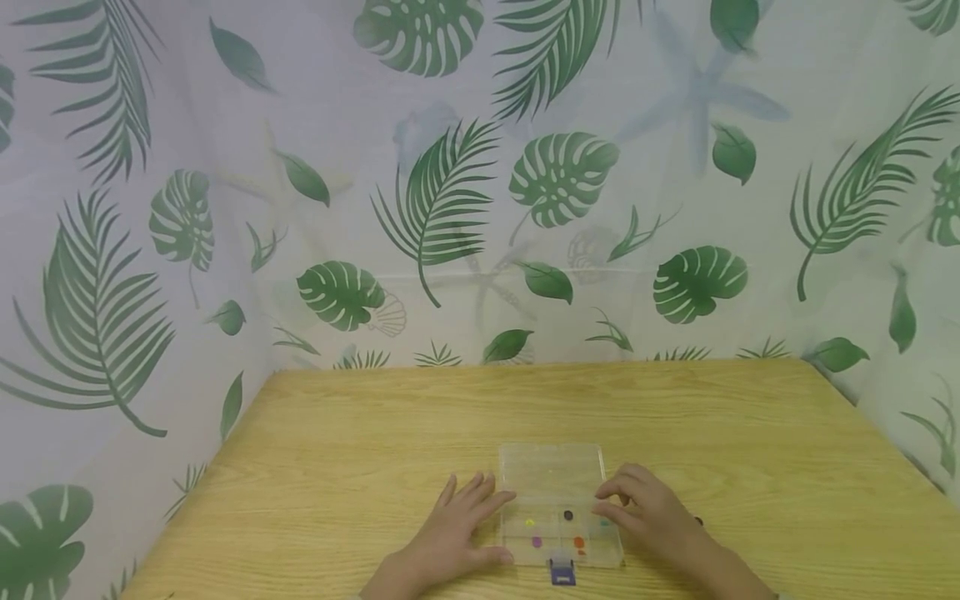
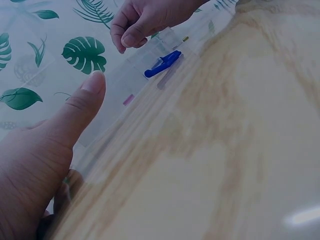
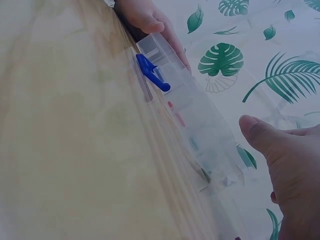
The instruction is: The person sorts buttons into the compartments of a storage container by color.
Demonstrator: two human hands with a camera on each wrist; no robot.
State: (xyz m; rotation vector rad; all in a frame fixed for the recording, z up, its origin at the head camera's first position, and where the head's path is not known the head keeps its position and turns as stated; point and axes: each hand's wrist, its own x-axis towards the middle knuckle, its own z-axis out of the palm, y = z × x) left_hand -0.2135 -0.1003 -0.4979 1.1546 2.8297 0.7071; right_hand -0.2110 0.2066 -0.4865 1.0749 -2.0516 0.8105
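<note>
A clear plastic compartment box (image 1: 558,510) lies on the table with its lid (image 1: 551,468) folded back. Small coloured pieces sit in its compartments: yellow (image 1: 529,522), purple (image 1: 537,542), black (image 1: 567,516), orange-red (image 1: 579,542) and teal (image 1: 604,523). A blue latch (image 1: 562,572) hangs at the front edge. My left hand (image 1: 453,533) rests along the box's left side, fingers extended and thumb at the front corner. Over the right compartments hovers my right hand (image 1: 652,510), fingers bent and thumb apart from them; nothing shows between the fingertips.
The wooden table (image 1: 360,433) stretches behind and to both sides of the box. A small dark object (image 1: 699,521) lies beside my right wrist, partly hidden. Leaf-patterned cloth (image 1: 465,208) encloses the back and sides of the table.
</note>
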